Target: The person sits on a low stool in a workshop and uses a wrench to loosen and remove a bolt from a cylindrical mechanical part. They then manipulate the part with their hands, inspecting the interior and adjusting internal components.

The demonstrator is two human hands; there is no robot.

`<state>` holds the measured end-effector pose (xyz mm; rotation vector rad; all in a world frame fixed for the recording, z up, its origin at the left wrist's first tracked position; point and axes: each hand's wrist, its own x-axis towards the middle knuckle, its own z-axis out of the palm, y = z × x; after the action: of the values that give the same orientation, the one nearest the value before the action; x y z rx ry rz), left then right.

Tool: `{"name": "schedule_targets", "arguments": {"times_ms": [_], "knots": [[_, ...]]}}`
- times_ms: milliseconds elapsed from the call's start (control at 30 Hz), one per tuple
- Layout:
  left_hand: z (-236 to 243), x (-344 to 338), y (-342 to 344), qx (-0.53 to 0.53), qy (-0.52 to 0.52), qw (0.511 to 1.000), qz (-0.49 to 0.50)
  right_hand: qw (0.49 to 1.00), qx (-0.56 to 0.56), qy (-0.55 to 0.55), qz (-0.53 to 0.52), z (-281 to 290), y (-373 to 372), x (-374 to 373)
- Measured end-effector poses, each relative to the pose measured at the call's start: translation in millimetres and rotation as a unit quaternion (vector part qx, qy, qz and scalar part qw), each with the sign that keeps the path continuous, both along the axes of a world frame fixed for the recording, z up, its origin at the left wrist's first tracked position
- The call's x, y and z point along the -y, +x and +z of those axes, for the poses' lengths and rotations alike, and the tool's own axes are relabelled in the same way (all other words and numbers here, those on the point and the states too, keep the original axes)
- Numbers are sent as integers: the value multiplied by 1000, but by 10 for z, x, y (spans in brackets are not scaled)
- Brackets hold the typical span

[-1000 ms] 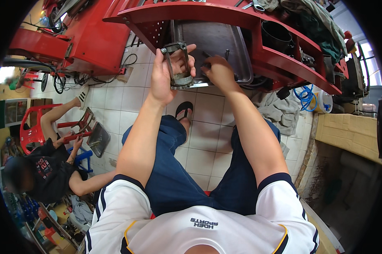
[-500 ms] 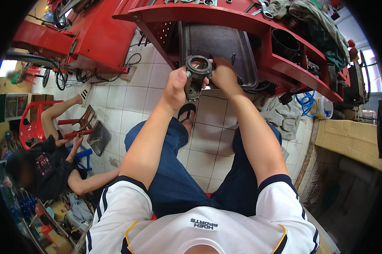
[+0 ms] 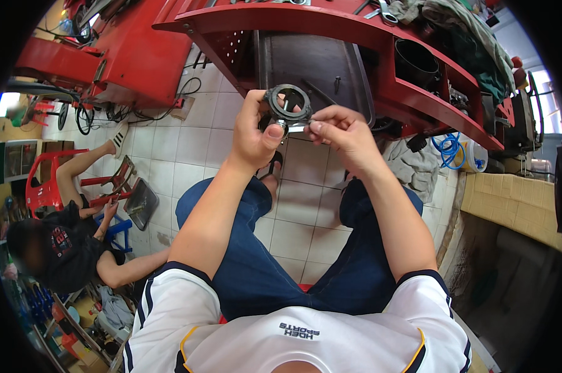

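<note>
My left hand point(image 3: 259, 133) grips a dark metal cylindrical part point(image 3: 287, 104), its round open end facing up at me and a bolt-like fitting on its near side. At that part's right edge, my right hand point(image 3: 340, 133) pinches something small that I cannot make out. Behind both hands, a dark metal tray point(image 3: 309, 53) lies on the lower shelf of a red metal trolley point(image 3: 231, 22), holding a small bolt point(image 3: 337, 84) and a dark bar point(image 3: 320, 92).
Another person point(image 3: 57, 245) is at lower left by a red chair point(image 3: 38, 193) and a grey tray point(image 3: 142, 203). Red machinery point(image 3: 138, 56) stands upper left. At right are a grey cloth point(image 3: 407, 171), blue hose point(image 3: 449, 146), a bucket and cardboard point(image 3: 511, 205).
The metal part has tilted from upright side-on to show its round end. My right hand has come back out of the tray to the part's right edge.
</note>
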<state>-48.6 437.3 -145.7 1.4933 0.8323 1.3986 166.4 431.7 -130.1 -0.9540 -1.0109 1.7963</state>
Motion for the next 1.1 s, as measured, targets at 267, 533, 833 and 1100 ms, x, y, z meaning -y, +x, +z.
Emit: {"name": "schedule_targets", "arguments": {"times_ms": [267, 533, 833, 1100], "knots": [[-6, 176, 395, -99, 54, 989, 96, 973, -153, -68, -156, 88, -259, 312], [-59, 378, 622, -49, 41, 989, 135, 956, -230, -151, -107, 172, -218, 365], [-100, 373, 621, -75, 80, 977, 184, 948, -236, -185, -109, 206, -244, 395], [-98, 420, 557, -68, 9, 987, 146, 949, -240, -181, -91, 213, -249, 375]]}}
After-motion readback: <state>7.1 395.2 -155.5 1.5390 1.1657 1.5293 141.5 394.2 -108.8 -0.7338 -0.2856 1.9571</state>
